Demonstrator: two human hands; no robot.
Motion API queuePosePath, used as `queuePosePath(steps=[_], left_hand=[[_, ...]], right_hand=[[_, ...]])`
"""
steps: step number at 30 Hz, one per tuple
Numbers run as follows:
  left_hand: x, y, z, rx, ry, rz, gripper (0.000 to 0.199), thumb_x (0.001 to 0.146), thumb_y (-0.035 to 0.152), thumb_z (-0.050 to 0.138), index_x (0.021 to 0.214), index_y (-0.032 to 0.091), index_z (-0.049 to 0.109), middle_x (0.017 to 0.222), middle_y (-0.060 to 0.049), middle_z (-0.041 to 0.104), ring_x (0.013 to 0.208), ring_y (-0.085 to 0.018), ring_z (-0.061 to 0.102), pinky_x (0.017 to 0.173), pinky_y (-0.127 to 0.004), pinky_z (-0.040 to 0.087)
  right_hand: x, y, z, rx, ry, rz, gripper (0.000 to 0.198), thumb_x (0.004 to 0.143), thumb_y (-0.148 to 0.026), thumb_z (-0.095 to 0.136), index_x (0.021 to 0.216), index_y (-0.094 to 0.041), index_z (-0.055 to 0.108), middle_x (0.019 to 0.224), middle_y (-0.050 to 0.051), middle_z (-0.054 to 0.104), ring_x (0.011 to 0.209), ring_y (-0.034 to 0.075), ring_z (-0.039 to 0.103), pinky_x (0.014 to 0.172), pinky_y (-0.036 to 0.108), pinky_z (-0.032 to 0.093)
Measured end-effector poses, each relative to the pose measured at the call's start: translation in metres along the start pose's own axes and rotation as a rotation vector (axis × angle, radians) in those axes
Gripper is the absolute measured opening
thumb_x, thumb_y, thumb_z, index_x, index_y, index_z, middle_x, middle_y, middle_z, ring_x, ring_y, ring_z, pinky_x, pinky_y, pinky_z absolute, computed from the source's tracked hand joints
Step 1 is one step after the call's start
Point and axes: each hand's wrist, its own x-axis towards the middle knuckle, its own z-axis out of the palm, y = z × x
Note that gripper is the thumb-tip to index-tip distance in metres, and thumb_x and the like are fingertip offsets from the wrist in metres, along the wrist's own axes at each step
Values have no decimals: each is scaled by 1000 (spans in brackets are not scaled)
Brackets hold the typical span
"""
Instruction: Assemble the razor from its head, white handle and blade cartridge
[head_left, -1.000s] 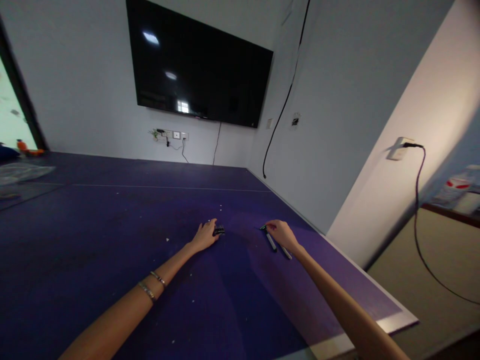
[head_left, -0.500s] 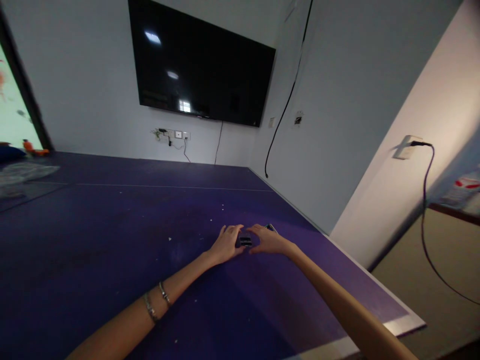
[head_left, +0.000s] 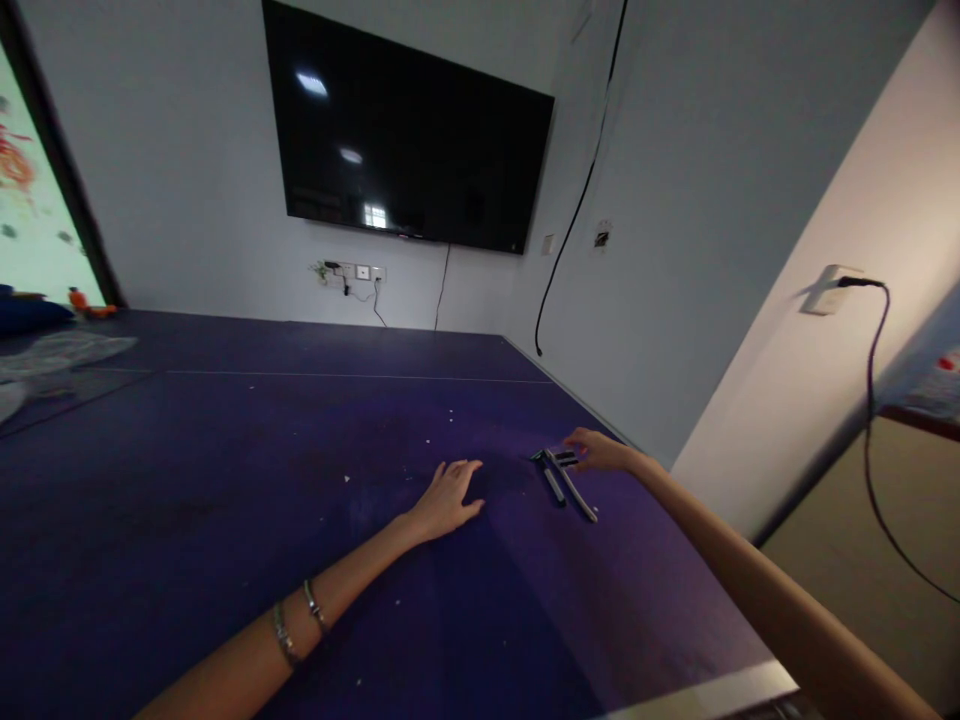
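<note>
My left hand (head_left: 446,503) is open on the purple surface, thumb and fingers apart with nothing between them. Off to the right, my right hand (head_left: 598,450) has its thumb and fingers at the edges of a small dark rectangular case (head_left: 565,458) with a lighter band across it. Right beside the case lies what looks like a razor, its long grey handle (head_left: 577,496) slanting toward me. A shorter grey-and-dark bar (head_left: 554,486) rests along the handle's left side. Fine detail of these pieces is too small to make out.
The large purple tabletop (head_left: 300,560) carries scattered white specks. Clear plastic wrapping (head_left: 67,352) and an orange item (head_left: 90,305) sit at the far left. A black cable (head_left: 574,210) hangs down the wall, and a television (head_left: 412,130) is mounted above.
My right hand has moved right, away from my left hand, and the small dark case is now over there with it. My left hand stays nearly in place, now empty. The long-handled item is uncovered.
</note>
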Motion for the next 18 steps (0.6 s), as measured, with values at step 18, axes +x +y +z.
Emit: queuePosePath(steps=[18], left_hand=[[-24,-18,-18,-19,-34,-118,48,77,31,54,122,20,40,128,-10,48,121,-24,40,103,-47,26]], right_hand=[[8,47,32,-18,-129,203,43,44,-6,64,85,-18,72,85,5,70,77,21,63,67,25,46]])
